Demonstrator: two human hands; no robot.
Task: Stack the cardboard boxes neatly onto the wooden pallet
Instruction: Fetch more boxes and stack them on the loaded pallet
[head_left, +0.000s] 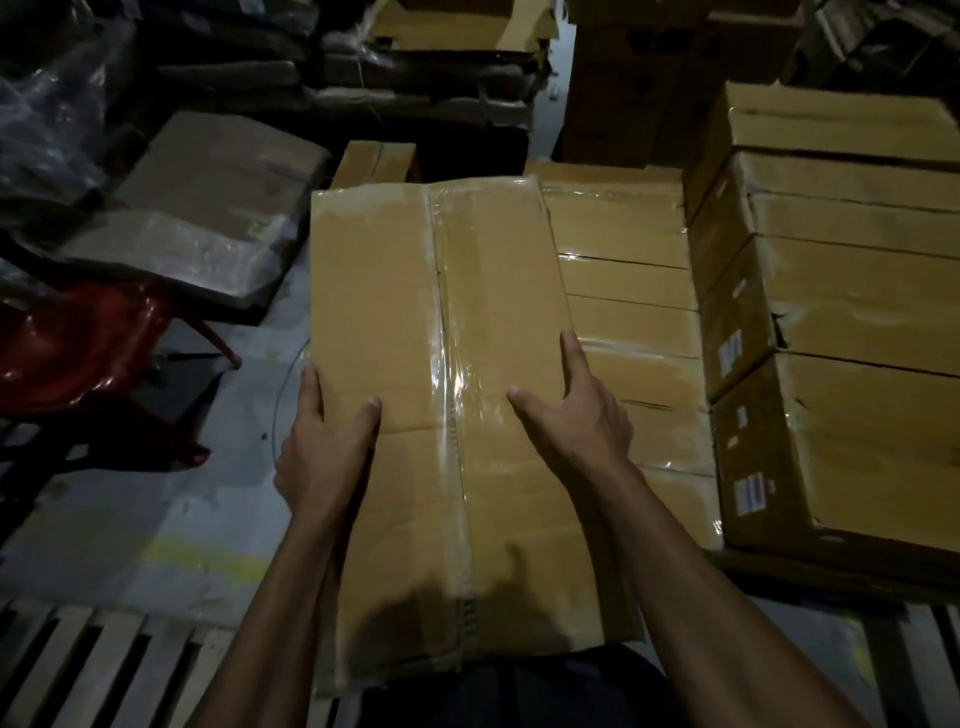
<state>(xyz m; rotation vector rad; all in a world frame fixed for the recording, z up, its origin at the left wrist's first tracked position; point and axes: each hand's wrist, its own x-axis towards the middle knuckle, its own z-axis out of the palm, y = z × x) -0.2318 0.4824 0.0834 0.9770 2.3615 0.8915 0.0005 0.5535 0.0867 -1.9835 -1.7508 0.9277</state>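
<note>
The cardboard box (447, 415) is held lengthwise before the person, both forearms reaching forward. The left hand (322, 447) clasps its left edge, thumb on top; the right hand (576, 410) presses spread fingers (571, 358) flat on top. It seems lifted, beside stacked boxes (831, 322).

Place: I read this as a warehouse or stockroom.
Stock: taped boxes (852, 291) stand in rows right of me, 2 tiers on the far side, with a lower row (623, 291) beside them.
Labels: small white stickers (730, 351) sit on the box ends.
Pallet: wooden slats (104, 670) show at my lower left.
Floor: bare concrete (156, 519) with a worn yellow mark (208, 561).
Back: wrapped bundles (197, 228) and piled flat cardboard (457, 31) in dim light.
</note>
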